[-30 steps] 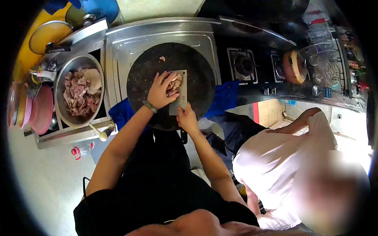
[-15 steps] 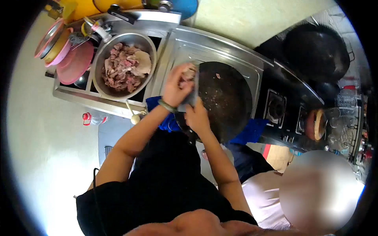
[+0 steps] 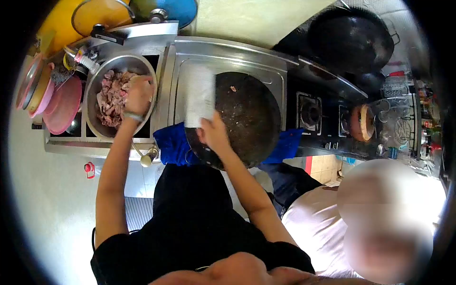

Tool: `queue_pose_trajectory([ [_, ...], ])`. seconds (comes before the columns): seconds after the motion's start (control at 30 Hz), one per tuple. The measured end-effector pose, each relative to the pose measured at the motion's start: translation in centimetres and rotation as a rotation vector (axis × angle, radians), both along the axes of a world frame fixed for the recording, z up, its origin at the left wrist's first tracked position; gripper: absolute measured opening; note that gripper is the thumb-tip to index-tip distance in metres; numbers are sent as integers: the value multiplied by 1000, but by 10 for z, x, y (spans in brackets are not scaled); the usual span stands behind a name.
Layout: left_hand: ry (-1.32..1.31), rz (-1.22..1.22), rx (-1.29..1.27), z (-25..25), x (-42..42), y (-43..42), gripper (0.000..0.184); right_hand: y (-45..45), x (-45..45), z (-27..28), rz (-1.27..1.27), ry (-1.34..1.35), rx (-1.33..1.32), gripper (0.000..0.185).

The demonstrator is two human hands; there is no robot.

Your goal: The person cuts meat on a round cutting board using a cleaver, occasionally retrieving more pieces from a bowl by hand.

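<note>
Over the right side of a steel bowl (image 3: 116, 61), my left hand (image 3: 138, 97) touches or hovers at the cut raw meat (image 3: 112, 102). Its fingers are smeared by motion, so what they hold is unclear. My right hand (image 3: 213, 135) is closed round the handle of a cleaver (image 3: 199, 95), whose broad bright blade points away from me. The blade lies over the left edge of a round dark chopping board (image 3: 249, 118). A small meat scrap (image 3: 232, 89) and pale crumbs are on the board.
Blue cloth (image 3: 173, 145) hangs under the board at the counter edge. Pink basins (image 3: 64, 109) stand left of the bowl. To the right are a gas burner (image 3: 311, 113), a black wok (image 3: 351, 40) and a clay pot (image 3: 361, 122). Another person (image 3: 313, 216) is close on my right.
My left hand has moved left from the cleaver blade, where it held meat pieces, to the bowl. The right hand keeps the cleaver. The whole view has shifted somewhat.
</note>
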State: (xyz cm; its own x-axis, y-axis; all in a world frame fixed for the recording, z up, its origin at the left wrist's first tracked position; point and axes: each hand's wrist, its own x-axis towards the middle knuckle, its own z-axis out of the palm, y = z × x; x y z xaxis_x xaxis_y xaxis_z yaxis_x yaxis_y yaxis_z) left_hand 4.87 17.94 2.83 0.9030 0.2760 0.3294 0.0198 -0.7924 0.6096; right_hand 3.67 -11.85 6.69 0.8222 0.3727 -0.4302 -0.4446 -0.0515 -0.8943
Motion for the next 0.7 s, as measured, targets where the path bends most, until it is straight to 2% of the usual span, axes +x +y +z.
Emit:
queue_pose_trajectory([
  [0.03,-14,-145,-30,3,21,-37,30,-30,-3,4,-92,-8,63,21],
  [0.1,38,-488,-36,20,60,-118,26,-79,-11,21,-195,-32,2,19],
  [0.17,87,-639,80,11,91,-175,28,-119,-25,21,-280,-43,-44,19],
  [0.23,-11,-757,337,3,112,-208,28,-141,-46,16,-376,-54,-58,19],
  [0.3,90,-821,439,-12,123,-223,30,-160,-63,9,-450,-26,-57,19],
  [0.37,164,-898,542,-10,129,-226,30,-170,-76,2,-517,36,-34,16],
  [0.43,179,-852,471,-8,129,-218,29,-177,-80,0,-481,-19,16,17],
  [0.5,179,-819,528,-6,125,-198,34,-187,-86,-18,-458,83,-60,24],
  [0.57,252,-842,521,0,126,-152,36,-185,-88,-22,-548,141,-25,35],
  [0.63,306,-781,436,17,106,-102,42,-192,-83,-31,-420,97,-120,43],
  [0.7,447,-621,386,25,73,-38,47,-191,-77,-41,-352,76,-58,43],
])
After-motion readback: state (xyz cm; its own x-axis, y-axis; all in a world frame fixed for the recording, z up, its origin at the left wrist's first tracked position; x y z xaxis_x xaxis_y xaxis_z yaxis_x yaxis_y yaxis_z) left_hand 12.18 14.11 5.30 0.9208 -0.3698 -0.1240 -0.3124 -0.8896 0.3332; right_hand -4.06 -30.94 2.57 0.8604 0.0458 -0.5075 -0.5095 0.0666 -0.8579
